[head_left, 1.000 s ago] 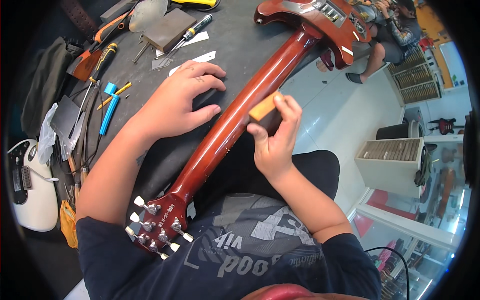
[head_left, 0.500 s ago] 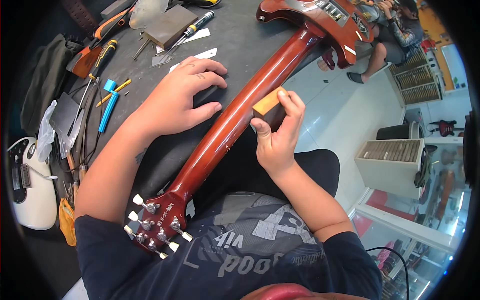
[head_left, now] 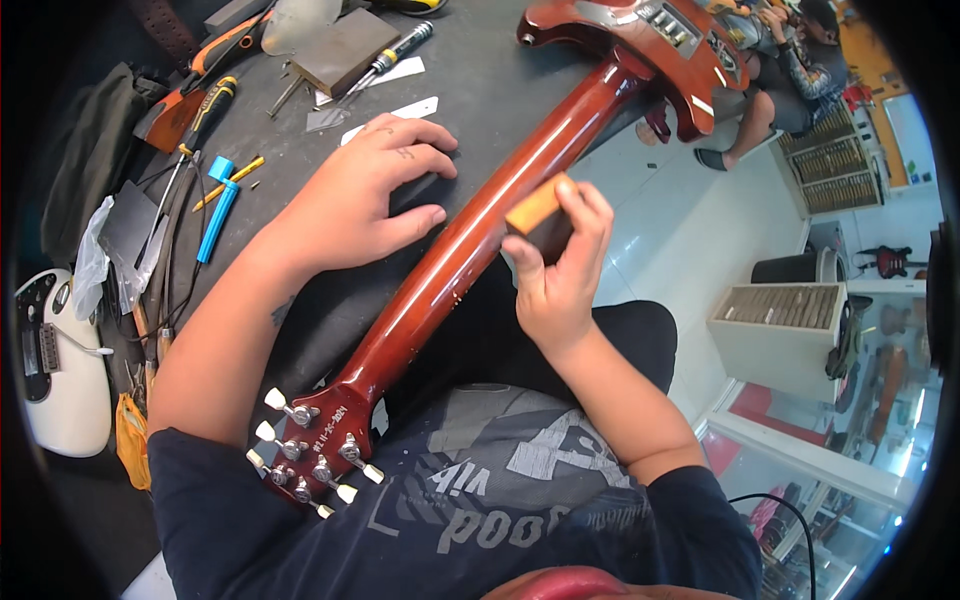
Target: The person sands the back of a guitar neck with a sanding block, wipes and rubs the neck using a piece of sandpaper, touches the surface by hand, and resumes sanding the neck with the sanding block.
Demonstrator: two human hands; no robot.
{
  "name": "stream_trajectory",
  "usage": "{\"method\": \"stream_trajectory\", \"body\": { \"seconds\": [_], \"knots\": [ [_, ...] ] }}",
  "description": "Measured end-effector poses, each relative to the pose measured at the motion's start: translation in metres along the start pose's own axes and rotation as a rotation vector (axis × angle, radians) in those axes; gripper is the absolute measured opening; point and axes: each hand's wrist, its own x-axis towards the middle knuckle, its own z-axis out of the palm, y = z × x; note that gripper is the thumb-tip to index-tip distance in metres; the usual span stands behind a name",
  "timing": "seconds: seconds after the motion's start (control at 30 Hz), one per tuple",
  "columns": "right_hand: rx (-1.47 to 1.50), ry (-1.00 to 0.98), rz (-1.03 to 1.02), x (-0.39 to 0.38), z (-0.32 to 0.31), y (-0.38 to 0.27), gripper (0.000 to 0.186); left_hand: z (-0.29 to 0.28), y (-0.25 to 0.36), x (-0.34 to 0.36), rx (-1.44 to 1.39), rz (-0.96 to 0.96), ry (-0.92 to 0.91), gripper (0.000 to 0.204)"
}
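Note:
A red-brown electric guitar (head_left: 490, 215) lies face down across my lap and the bench, its back toward me. Its body is at the far end, while the headstock (head_left: 318, 448) with silver tuners and cream buttons is close to my chest. My right hand (head_left: 560, 265) pinches a small block (head_left: 535, 205) between thumb and fingers, orange-yellow on top and dark on the side. The block is at the right edge of the neck; whether it touches is hard to tell. On the neck's left, my left hand (head_left: 395, 185) rests on the bench, fingers spread, holding nothing.
Left of my hands, the dark bench (head_left: 300, 190) holds a blue marker (head_left: 217, 220), a yellow-black screwdriver (head_left: 210, 110), a brown block (head_left: 347, 50) and a white guitar body (head_left: 70, 385). At the upper right another person (head_left: 790, 80) sits. A box of sheets (head_left: 775, 340) stands right.
The block in my right hand has tilted slightly beside the neck. My left hand and the guitar are almost unmoved.

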Motion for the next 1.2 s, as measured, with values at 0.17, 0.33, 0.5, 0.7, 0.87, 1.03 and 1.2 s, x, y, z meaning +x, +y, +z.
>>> {"method": "stream_trajectory", "body": {
  "seconds": [0.17,0.33,0.5,0.7,0.87,1.03,1.2],
  "knots": [
    [0.04,-0.029,0.004,-0.013,0.001,0.002,0.074,0.0,-0.003,-0.002,0.017,0.012,0.02,0.038],
    [0.019,-0.002,-0.004,0.011,0.0,0.0,0.074,0.0,0.0,-0.001,0.002,0.001,0.003,0.037],
    [0.07,-0.003,-0.009,-0.013,0.005,0.011,0.073,-0.001,-0.001,0.001,0.013,0.003,-0.008,0.037],
    [0.014,-0.003,0.003,-0.002,0.002,0.005,0.075,0.0,0.0,-0.002,0.003,-0.02,0.005,0.037],
    [0.025,0.001,-0.011,-0.006,-0.002,0.005,0.073,0.001,0.0,0.001,0.002,-0.004,0.003,0.037],
    [0.014,-0.022,-0.015,-0.007,-0.003,-0.002,0.071,-0.002,0.0,-0.003,0.022,-0.019,0.001,0.037],
    [0.012,-0.02,0.001,0.009,-0.006,-0.006,0.071,0.0,0.0,-0.001,-0.002,-0.008,-0.014,0.037]
  ]
}}
